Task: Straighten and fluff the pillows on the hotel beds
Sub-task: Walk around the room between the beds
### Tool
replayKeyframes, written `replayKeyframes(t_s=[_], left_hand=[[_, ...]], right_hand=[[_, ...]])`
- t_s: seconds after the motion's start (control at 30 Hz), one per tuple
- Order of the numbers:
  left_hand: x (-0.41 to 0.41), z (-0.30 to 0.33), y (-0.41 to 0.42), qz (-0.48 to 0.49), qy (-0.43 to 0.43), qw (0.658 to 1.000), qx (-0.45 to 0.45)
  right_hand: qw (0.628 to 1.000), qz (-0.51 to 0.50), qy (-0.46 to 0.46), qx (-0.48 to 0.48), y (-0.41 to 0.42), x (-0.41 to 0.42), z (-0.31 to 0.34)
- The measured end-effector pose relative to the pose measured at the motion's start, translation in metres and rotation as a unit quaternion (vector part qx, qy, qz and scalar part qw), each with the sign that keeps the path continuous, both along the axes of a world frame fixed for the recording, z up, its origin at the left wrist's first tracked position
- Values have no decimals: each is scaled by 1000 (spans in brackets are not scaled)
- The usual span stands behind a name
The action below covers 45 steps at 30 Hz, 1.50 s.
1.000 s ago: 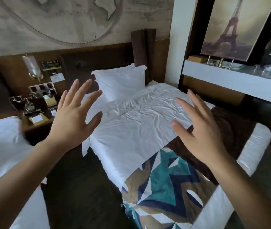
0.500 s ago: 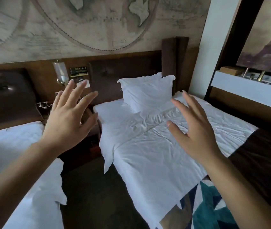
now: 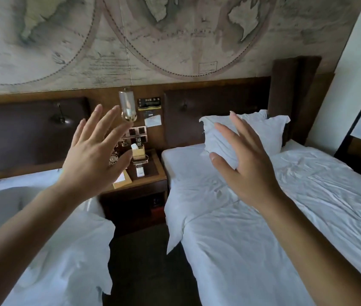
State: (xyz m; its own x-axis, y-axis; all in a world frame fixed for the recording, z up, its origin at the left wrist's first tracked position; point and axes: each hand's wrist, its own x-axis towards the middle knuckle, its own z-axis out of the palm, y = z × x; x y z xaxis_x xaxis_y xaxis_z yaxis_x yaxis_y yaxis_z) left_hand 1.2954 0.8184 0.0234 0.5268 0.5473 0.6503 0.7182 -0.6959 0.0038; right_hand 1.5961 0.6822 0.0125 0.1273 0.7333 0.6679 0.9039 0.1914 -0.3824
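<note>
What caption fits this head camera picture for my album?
Two open hands, left hand and right hand, reach toward the white pillow on a hotel bed.

The right bed [image 3: 285, 217] and left bed [image 3: 42, 239] wear white cloth sheets, matt and creased all over, and the pillow [image 3: 261, 131] is the same soft white cloth, rumpled at its corners. The headboard [image 3: 217, 107] pads look like dark brown leather with a dull sheen, set in smooth brown wood, as is the nightstand [image 3: 148, 177]. The lamp [image 3: 127, 104] is clear glossy glass, and the map wall [image 3: 175, 36] is matt, paper-like.
</note>
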Motion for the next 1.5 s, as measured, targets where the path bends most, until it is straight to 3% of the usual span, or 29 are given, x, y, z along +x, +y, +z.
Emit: replayKeyframes(t_s=[0.23, 0.67, 1.1, 1.5], left_hand=[[21, 19, 72, 62, -70, 996, -2], [5, -14, 201, 127, -17, 992, 1], [-82, -25, 409, 149, -18, 988, 21], [-176, -45, 498, 270, -29, 962, 33]], right_hand=[[996, 86, -15, 25, 113, 20, 33], [988, 155, -6, -21, 274, 11, -8], [990, 137, -43, 0, 471, -52, -7], [972, 228, -57, -12, 648, -132, -23]])
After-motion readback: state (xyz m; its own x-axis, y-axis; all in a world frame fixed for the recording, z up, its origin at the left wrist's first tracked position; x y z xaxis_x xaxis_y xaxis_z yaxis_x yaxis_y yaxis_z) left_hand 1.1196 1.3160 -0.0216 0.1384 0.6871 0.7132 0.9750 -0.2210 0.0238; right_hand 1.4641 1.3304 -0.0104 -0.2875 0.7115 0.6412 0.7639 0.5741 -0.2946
